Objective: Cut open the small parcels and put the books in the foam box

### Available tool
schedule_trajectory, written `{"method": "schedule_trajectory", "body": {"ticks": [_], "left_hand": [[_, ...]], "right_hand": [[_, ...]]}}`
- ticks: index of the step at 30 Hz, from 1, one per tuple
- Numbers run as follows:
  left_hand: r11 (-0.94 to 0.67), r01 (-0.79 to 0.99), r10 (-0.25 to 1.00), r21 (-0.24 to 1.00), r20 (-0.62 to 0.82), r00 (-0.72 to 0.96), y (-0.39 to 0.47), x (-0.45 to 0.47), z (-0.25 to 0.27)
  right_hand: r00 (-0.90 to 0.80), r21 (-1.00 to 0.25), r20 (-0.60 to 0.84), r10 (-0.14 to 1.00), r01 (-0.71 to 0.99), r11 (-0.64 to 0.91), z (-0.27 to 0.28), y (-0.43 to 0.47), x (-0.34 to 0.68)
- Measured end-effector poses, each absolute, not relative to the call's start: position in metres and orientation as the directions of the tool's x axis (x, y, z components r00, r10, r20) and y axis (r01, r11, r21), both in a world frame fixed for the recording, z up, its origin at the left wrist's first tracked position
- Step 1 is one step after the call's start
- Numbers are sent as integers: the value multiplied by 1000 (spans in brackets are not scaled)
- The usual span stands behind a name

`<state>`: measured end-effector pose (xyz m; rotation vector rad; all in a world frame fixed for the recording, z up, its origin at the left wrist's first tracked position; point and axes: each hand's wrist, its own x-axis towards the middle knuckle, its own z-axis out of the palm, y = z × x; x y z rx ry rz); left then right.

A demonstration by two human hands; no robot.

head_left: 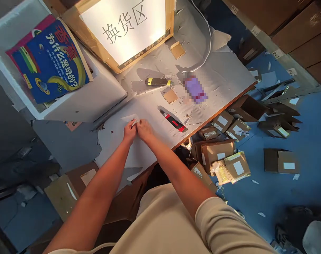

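Both hands meet over the pale table top (118,141). My left hand (129,132) is closed, with its thumb on a small white piece of paper (128,117). Close against it, my right hand (145,129) has its fingers pinched at the paper's near edge. The fingertips partly hide the paper there. To the right of my hands lies a red and black utility knife (173,120). Farther back is a yellow and black utility knife (157,82). A small cardboard scrap (170,96) lies between the two knives.
A white foam box (78,106) with books (52,63) on it stands at the left. Behind is a carton with a printed sign (128,28). A blurred purple item (195,88) and a white cable (210,38) lie at right. Cardboard boxes (216,151) crowd the floor.
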<state>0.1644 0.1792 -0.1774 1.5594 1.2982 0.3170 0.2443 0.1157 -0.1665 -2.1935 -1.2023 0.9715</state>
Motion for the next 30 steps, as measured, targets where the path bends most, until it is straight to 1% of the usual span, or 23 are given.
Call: {"method": "schedule_trajectory", "body": {"ticks": [2, 4, 6, 7, 9, 11, 12, 14, 17, 19, 22, 24, 25, 26, 28, 30], "left_hand": [[256, 462, 806, 849, -451, 383, 164, 171, -175], [354, 392, 769, 849, -502, 394, 144, 178, -170], [408, 334, 727, 850, -523, 445, 115, 189, -159], [437, 304, 691, 846, -533, 489, 98, 197, -153], [476, 301, 569, 826, -551, 611, 55, 218, -138], [471, 372, 366, 800, -561, 742, 6, 244, -125], [444, 416, 260, 794, -558, 788, -20, 258, -121], [341, 502, 84, 795, -558, 826, -73, 287, -115], [123, 592, -55, 796, -591, 805, -148, 322, -113], [10, 613, -154, 790, -605, 781, -192, 337, -113], [-108, 642, -344, 759, -634, 692, -240, 351, -110], [-174, 667, -409, 725, -669, 620, -259, 358, -106], [-197, 678, -421, 708, -685, 594, -264, 362, -103], [-212, 686, -425, 696, -698, 577, -267, 366, -101], [-220, 710, -437, 669, -718, 541, -264, 374, -96], [-203, 741, -449, 640, -733, 510, -251, 380, -91]], "right_hand": [[397, -690, -392, 830, 470, -550, -166, 107, 246], [442, -725, -407, 799, 376, -578, -164, 87, 250], [522, -792, -384, 762, 238, -563, -158, 51, 259], [577, -832, -370, 729, 144, -536, -154, 27, 266], [702, -889, -362, 613, -63, -453, -144, -31, 282], [809, -902, -396, 434, -255, -348, -132, -99, 298], [843, -900, -416, 342, -326, -290, -126, -135, 305], [866, -888, -454, 212, -419, -191, -114, -205, 314], [877, -870, -479, -28, -479, -118, -103, -291, 309], [860, -867, -484, -160, -496, -43, -99, -333, 299], [800, -871, -485, -354, -477, 115, -100, -373, 281], [711, -867, -493, -502, -452, 211, -102, -390, 271], [659, -857, -510, -553, -444, 261, -104, -396, 267], [614, -841, -537, -579, -441, 312, -106, -400, 264], [559, -799, -601, -572, -453, 397, -110, -403, 261], [546, -765, -643, -537, -480, 429, -116, -401, 263]]}}
